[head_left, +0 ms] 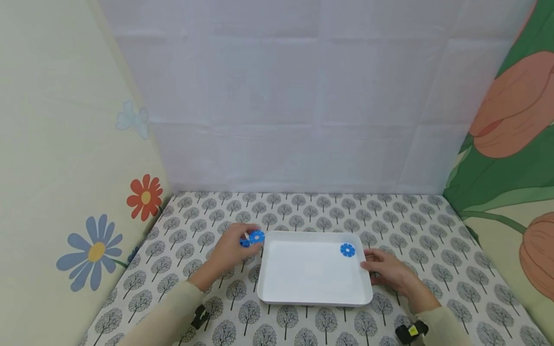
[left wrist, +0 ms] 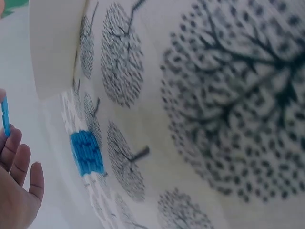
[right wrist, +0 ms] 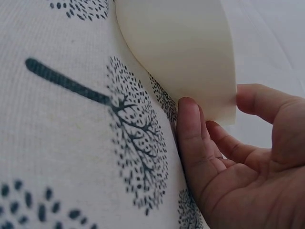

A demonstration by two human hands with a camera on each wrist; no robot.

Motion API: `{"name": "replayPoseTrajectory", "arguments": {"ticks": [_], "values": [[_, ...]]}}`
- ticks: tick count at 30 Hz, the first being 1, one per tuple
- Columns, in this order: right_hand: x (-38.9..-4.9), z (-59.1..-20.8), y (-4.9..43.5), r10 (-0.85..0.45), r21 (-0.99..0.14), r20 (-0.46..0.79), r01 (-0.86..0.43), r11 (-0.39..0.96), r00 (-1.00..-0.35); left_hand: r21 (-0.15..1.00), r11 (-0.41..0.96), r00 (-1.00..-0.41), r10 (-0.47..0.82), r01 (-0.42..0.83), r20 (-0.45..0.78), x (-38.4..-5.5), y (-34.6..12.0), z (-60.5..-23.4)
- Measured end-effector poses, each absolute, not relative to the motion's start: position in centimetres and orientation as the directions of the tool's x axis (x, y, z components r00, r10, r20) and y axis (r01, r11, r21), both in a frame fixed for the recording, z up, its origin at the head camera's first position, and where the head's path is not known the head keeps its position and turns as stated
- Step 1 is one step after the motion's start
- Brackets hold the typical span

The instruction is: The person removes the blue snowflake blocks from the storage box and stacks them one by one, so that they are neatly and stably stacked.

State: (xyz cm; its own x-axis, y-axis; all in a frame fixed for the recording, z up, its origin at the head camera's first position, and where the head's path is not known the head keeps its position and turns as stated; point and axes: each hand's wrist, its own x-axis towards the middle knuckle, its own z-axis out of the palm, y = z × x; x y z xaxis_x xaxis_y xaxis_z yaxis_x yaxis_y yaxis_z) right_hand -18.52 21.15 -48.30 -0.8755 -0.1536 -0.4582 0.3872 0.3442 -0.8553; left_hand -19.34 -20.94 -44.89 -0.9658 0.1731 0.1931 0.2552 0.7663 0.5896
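My left hand (head_left: 231, 247) pinches a blue notched plastic disc (head_left: 257, 236) by its edge, raised beside the left end of a shallow white tray (head_left: 309, 276). In the left wrist view the disc (left wrist: 5, 117) is seen edge-on at the fingertips. Below it, a stack of blue discs (left wrist: 86, 152) stands on the cloth, partly hidden by the hand in the head view. One more blue disc (head_left: 347, 250) lies flat in the tray's far right corner. My right hand (head_left: 391, 273) grips the tray's right wall, thumb at the rim and fingers outside.
A cloth with a tree print (head_left: 285, 317) covers the table under the tray. White fabric (head_left: 303, 120) hangs behind the table's far edge. Flower-printed panels stand at the left (head_left: 65, 168) and right (head_left: 510, 192).
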Motion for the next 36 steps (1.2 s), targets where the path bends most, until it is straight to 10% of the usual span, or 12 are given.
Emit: {"name": "replayPoseTrajectory", "arguments": {"ticks": [36], "values": [[-18.6,-48.3,21.2,-0.149,-0.856,-0.455,0.385,0.345,-0.878,0.518,0.834,-0.98,0.125,0.189,0.157,-20.5,-25.6,-47.9]]}}
